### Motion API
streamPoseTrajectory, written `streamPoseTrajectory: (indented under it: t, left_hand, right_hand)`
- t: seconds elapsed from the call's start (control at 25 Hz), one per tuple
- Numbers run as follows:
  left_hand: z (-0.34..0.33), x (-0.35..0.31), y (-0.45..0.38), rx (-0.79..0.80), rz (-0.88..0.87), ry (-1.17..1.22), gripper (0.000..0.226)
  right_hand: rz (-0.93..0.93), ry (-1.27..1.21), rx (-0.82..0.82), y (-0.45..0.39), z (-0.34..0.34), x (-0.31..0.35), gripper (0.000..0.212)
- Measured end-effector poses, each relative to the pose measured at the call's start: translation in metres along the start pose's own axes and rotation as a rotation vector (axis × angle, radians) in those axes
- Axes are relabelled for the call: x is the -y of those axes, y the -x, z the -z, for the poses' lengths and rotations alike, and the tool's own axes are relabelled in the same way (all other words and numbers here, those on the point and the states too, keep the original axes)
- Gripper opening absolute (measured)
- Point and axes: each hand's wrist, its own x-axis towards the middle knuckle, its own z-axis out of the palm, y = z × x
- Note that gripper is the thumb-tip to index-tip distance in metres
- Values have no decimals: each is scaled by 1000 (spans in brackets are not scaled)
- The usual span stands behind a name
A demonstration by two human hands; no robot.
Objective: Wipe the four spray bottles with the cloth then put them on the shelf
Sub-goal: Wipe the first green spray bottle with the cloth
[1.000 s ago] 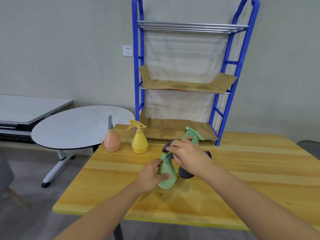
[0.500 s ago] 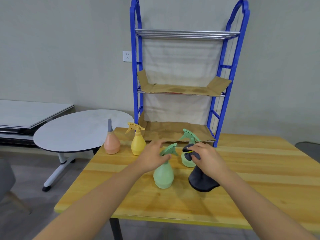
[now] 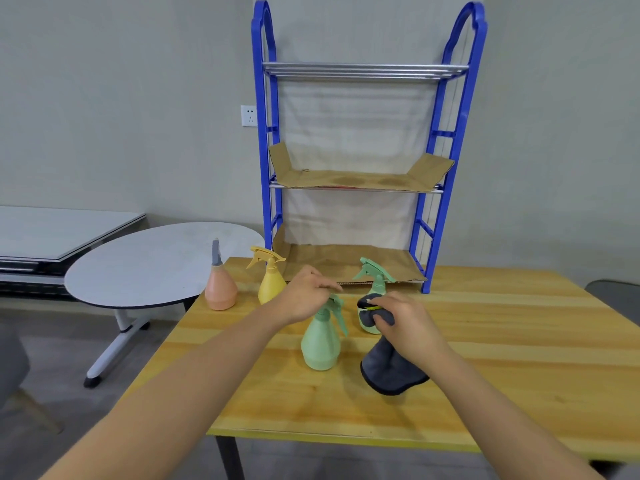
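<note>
Four spray bottles stand on the wooden table (image 3: 519, 358): a pink one (image 3: 220, 292), a yellow one (image 3: 269, 284), a near green one (image 3: 320, 344) and a far green one (image 3: 374, 282). My left hand (image 3: 306, 296) hovers over the near green bottle's trigger head, fingers relaxed, and whether it touches the head is unclear. My right hand (image 3: 403, 318) grips a dark grey cloth (image 3: 391, 368), which hangs down to the tabletop in front of the far green bottle. The blue shelf (image 3: 450, 140) stands at the table's back, its cardboard-lined levels bare.
A round white side table (image 3: 149, 268) stands left of the wooden table, with a low grey bench (image 3: 52, 233) behind it. A wall socket (image 3: 249, 115) sits left of the shelf. A grey chair edge (image 3: 613, 296) shows at the right.
My left hand let go of the near green bottle's body and rose to its trigger head. My right hand with the cloth came off that bottle and moved right, the cloth now hanging down.
</note>
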Motion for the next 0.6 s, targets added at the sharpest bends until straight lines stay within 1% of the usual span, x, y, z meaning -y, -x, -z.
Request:
streamPoseTrajectory:
  t: [0.04, 0.08, 0.12, 0.16, 0.24, 0.32, 0.36, 0.44, 0.52, 0.6]
  left_hand:
    - [-1, -3, 1, -22, 4, 24, 30]
    - [-2, -4, 1, -45, -2, 19, 27]
    - [-3, -5, 2, -71, -21, -3, 33]
    - [-3, -5, 4, -88, -33, -31, 32]
    - [1, -4, 6, -84, -26, 0, 21]
    - [9, 0, 5, -72, 14, 46, 23]
    - [13, 3, 5, -73, 40, 77, 25]
    - [20, 15, 3, -88, 98, 188, 20]
    - [24, 23, 2, -79, 114, 301, 15]
    - [26, 26, 1, -56, 120, 377, 15]
  right_hand:
    - [22, -18, 5, 1, -4, 2, 24]
    - [41, -33, 14, 1, -9, 5, 23]
    - [58, -46, 21, 1, -15, 8, 23]
    - [76, -55, 26, 2, -21, 11, 24]
    - [103, -60, 29, 5, -32, 17, 30]
    - [145, -60, 33, 10, -41, 23, 33]
    - [174, -67, 33, 12, -44, 25, 33]
    - [238, -81, 1, 16, -52, 33, 32]
    - [318, -44, -70, 16, -64, 41, 32]
    - [362, 16, -90, 13, -79, 51, 31]
